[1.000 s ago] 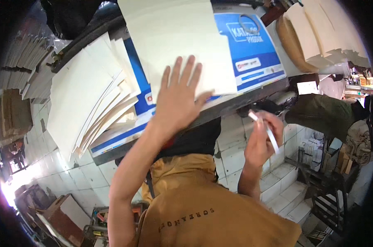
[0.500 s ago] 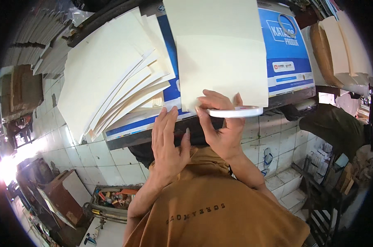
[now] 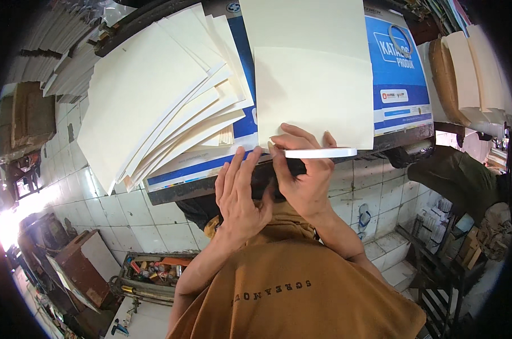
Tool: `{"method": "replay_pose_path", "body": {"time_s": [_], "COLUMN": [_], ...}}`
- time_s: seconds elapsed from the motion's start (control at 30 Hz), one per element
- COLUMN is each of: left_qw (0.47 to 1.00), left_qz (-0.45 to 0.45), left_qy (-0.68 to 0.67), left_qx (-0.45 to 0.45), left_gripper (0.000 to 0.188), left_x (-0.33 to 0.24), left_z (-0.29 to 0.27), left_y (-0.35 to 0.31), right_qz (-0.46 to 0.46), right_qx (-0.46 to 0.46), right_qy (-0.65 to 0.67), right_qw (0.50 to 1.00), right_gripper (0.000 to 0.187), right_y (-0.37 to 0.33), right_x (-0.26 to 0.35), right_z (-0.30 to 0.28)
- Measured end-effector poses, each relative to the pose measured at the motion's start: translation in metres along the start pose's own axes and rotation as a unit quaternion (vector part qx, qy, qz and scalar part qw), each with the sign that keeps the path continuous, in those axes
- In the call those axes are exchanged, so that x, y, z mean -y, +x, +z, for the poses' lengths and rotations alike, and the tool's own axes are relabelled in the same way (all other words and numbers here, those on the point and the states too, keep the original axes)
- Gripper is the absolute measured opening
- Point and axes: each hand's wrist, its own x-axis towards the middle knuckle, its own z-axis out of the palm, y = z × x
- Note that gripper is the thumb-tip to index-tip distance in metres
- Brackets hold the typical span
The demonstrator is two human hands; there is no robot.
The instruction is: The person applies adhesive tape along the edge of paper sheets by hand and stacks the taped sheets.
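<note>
At the centre of the frame, the right hand [image 3: 308, 189] is carrying a slim white ring-shaped roll [image 3: 329, 153] across its half-curled fingers, with thumb and forefinger nearly meeting by the lower-left corner of a cream rectangular paper sheet [image 3: 315, 96]; whether they are pinching it, I cannot tell. Just left, the left hand [image 3: 239, 200] is extending loosely parted, unladen fingers toward that corner. Beneath, a blue-and-white printed sheet [image 3: 400, 85] is covering the dark tabletop [image 3: 400, 138].
</note>
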Motion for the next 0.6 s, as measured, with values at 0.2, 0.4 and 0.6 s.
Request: {"method": "replay_pose_path", "body": {"time_s": [0.2,0.4,0.6], "left_qw": [0.995,0.991,0.989], "left_qz": [-0.016,-0.016,-0.025], "left_qy": [0.05,0.089,0.106], "left_qx": [0.087,0.096,0.105], "left_gripper": [0.085,0.076,0.069], "left_x": [-0.01,-0.014,-0.013], "left_z": [-0.008,-0.009,-0.008], "left_y": [0.006,0.013,0.011], "right_qz": [-0.03,-0.022,0.038], "right_qx": [0.012,-0.11,-0.188], "right_qy": [-0.043,-0.031,-0.046], "right_qw": [0.999,0.993,0.98], "right_gripper": [0.018,0.028,0.025], "right_y": [-0.002,-0.003,-0.014], "right_x": [-0.003,-0.037,-0.07], "right_z": [-0.005,-0.046,-0.112]}}
